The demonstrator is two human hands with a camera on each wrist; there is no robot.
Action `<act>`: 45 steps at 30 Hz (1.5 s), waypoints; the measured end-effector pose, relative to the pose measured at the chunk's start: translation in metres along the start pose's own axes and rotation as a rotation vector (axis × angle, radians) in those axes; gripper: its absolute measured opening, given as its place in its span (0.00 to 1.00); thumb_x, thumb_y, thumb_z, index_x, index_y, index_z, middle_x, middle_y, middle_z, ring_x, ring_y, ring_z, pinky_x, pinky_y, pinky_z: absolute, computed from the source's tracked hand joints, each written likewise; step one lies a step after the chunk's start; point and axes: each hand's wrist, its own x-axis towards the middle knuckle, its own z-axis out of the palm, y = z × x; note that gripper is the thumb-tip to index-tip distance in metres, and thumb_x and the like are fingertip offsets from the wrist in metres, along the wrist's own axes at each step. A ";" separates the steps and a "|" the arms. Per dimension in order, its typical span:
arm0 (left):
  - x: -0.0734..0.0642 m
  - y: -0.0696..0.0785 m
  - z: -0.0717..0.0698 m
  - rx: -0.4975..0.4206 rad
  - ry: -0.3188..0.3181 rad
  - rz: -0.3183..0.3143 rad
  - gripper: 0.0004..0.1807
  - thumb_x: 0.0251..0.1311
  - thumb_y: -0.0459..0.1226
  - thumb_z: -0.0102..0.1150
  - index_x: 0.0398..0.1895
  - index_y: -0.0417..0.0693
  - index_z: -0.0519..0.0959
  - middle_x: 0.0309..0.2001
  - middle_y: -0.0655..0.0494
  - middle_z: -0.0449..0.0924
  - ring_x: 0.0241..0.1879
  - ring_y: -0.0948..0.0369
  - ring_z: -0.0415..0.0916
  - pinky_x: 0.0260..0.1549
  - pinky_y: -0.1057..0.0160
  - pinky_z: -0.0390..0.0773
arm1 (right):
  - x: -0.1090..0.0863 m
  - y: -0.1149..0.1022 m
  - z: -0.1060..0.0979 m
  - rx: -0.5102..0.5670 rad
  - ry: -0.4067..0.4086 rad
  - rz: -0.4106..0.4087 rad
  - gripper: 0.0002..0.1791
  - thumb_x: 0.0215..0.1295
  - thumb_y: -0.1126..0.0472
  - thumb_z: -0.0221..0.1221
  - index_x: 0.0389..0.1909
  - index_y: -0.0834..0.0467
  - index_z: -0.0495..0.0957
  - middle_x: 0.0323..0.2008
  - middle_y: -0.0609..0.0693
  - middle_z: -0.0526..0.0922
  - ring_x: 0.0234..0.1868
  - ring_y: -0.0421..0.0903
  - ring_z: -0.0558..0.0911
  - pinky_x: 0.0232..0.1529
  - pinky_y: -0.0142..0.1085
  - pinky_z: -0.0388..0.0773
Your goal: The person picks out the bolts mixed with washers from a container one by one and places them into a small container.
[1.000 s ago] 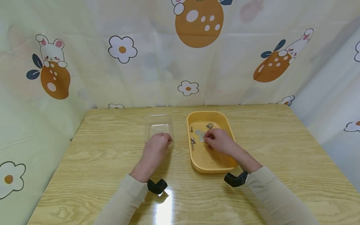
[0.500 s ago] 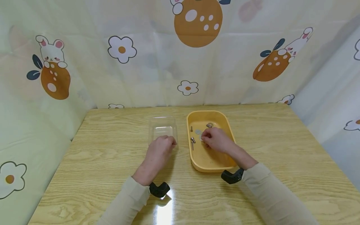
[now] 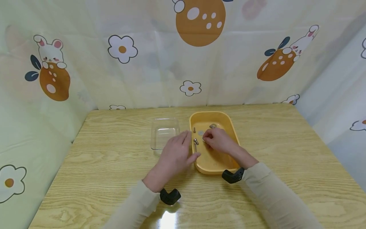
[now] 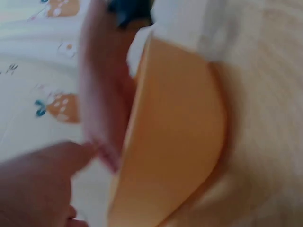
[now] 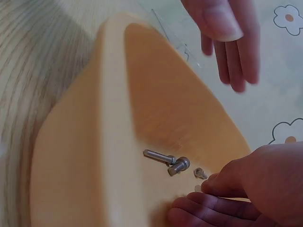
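My right hand (image 3: pixel 220 141) reaches into a yellow-orange plastic tray (image 3: pixel 215 163), its thumb and index finger pinching a flat silvery disc like a coin (image 3: pixel 203 139), mostly hidden by the fingertips. Another silvery disc (image 3: pixel 201 133) lies flat on the tray floor just beyond. Along the tray's left side are metal bolts (image 3: pixel 195 142); the right wrist view shows a long bolt (image 5: pixel 158 156) beside a thicker bolt (image 5: pixel 179 166). With fingers extended and thumb apart, my left hand (image 3: pixel 177 156) is at the tray's left rim, holding nothing; whether it touches the rim I cannot tell.
A clear plastic box (image 3: pixel 165 143) stands left of the tray, partly behind the left hand. More metal pieces (image 3: pixel 213 126) lie at the tray's far end. A patterned curtain (image 3: pixel 154 70) hangs behind the wooden table (image 3: pixel 114 165).
My left hand has left the clear box, moved right to the tray and straightened its fingers. The clear box has shifted slightly right. The right hand stays in the tray, moved slightly left.
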 end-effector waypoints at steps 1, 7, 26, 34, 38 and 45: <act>0.000 0.004 0.002 -0.010 -0.044 -0.001 0.46 0.68 0.61 0.50 0.74 0.33 0.59 0.72 0.40 0.64 0.72 0.49 0.64 0.69 0.52 0.69 | 0.001 0.000 0.000 -0.009 0.007 -0.005 0.10 0.71 0.64 0.56 0.41 0.65 0.83 0.31 0.55 0.85 0.29 0.42 0.79 0.32 0.33 0.76; 0.000 0.019 0.015 -0.085 -0.188 -0.029 0.56 0.66 0.70 0.37 0.78 0.35 0.42 0.80 0.41 0.40 0.80 0.49 0.41 0.76 0.52 0.54 | 0.006 -0.004 -0.002 -0.038 0.039 -0.038 0.10 0.69 0.65 0.57 0.41 0.66 0.85 0.37 0.56 0.83 0.35 0.45 0.79 0.36 0.34 0.77; -0.001 0.022 0.031 -0.194 -0.140 -0.056 0.70 0.52 0.77 0.47 0.78 0.33 0.36 0.80 0.40 0.29 0.80 0.50 0.32 0.76 0.55 0.53 | 0.019 -0.015 -0.005 0.041 -0.082 0.076 0.10 0.69 0.66 0.57 0.44 0.67 0.84 0.32 0.57 0.86 0.32 0.47 0.85 0.34 0.32 0.81; 0.002 0.023 0.036 -0.255 -0.120 -0.053 0.71 0.50 0.76 0.52 0.78 0.33 0.36 0.80 0.40 0.30 0.80 0.51 0.33 0.76 0.56 0.54 | 0.021 -0.013 -0.008 0.053 -0.139 0.111 0.11 0.70 0.66 0.57 0.45 0.68 0.83 0.34 0.59 0.87 0.34 0.49 0.87 0.35 0.34 0.85; 0.001 0.021 0.039 -0.281 -0.117 -0.051 0.72 0.49 0.76 0.53 0.78 0.35 0.35 0.80 0.41 0.29 0.80 0.53 0.32 0.76 0.57 0.53 | 0.021 -0.012 -0.007 0.087 -0.142 0.125 0.11 0.70 0.67 0.56 0.44 0.69 0.83 0.34 0.60 0.87 0.34 0.49 0.87 0.38 0.37 0.86; -0.003 0.019 0.041 -0.283 -0.098 -0.050 0.74 0.48 0.77 0.53 0.78 0.36 0.31 0.80 0.37 0.32 0.80 0.51 0.37 0.75 0.57 0.56 | 0.022 -0.010 -0.003 0.123 -0.110 0.136 0.09 0.69 0.67 0.57 0.41 0.68 0.84 0.32 0.59 0.87 0.32 0.48 0.86 0.37 0.37 0.85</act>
